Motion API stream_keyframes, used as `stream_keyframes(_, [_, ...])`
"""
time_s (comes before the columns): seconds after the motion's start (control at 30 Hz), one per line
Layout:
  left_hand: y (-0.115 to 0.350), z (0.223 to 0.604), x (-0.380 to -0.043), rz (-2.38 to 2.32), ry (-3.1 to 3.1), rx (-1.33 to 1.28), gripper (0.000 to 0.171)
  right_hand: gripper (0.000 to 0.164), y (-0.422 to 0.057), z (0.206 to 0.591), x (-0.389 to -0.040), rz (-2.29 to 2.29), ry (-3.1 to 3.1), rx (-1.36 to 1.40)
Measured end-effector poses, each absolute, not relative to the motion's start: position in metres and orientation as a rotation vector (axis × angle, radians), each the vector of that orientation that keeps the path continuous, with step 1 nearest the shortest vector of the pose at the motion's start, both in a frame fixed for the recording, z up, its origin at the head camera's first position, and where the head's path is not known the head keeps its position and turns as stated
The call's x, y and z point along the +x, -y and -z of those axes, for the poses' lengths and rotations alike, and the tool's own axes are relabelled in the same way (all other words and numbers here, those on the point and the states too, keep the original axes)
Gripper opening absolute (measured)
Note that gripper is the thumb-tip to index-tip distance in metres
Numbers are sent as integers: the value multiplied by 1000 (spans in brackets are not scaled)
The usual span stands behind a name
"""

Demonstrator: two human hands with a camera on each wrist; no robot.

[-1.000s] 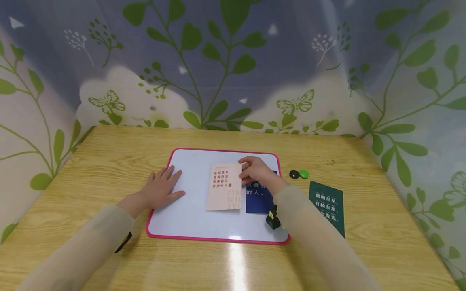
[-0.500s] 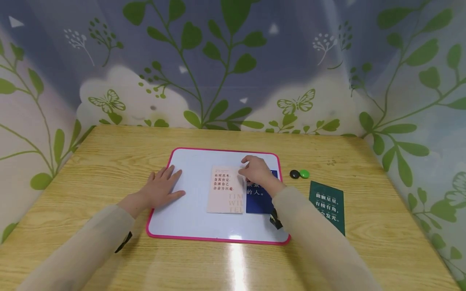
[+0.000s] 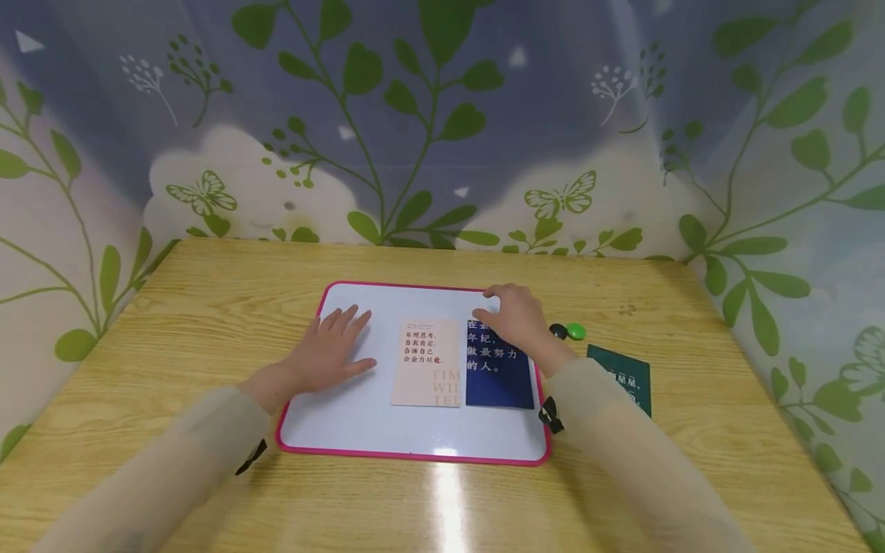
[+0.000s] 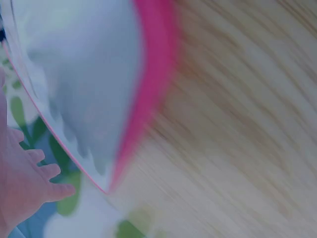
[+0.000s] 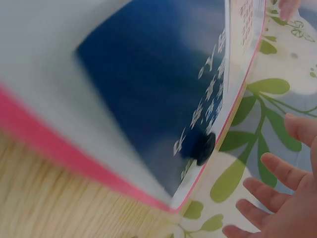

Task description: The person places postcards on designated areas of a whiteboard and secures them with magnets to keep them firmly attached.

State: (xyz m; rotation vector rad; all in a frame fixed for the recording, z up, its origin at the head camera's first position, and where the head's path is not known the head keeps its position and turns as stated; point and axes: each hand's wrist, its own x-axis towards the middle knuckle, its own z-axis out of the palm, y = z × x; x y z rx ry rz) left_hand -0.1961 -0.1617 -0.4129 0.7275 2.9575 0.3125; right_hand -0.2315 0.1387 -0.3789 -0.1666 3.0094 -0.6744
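Observation:
A whiteboard (image 3: pixel 346 415) with a pink rim lies on the wooden table. On it, side by side, are a pale pink card (image 3: pixel 422 380) and a dark blue card (image 3: pixel 499 390), both printed with characters. My left hand (image 3: pixel 321 355), fingers spread, is over the board's left part; its shadow falls on the white surface in the left wrist view. My right hand (image 3: pixel 520 316) hovers at the blue card's upper right, fingers apart and holding nothing. A round black magnet (image 5: pixel 205 148) sits on the blue card in the right wrist view; the hand hides it from the head view.
Right of the board, a black round magnet (image 3: pixel 558 331) and a green one (image 3: pixel 575 331) lie on the table (image 3: pixel 719 415). A dark green card (image 3: pixel 636 376) is partly covered by my right sleeve. A wall with leaf patterns (image 3: pixel 429 192) stands behind the table.
My right hand has let go of the pink card and moved right to the blue card's top. The pink card has slid slightly down the board. My left hand has shifted right.

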Motion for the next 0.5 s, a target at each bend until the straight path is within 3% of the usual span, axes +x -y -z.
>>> stream_keyframes(0.5, [102, 420, -175, -196, -2736, 1028, 62, 50, -174, 380, -229, 528, -3089, -97])
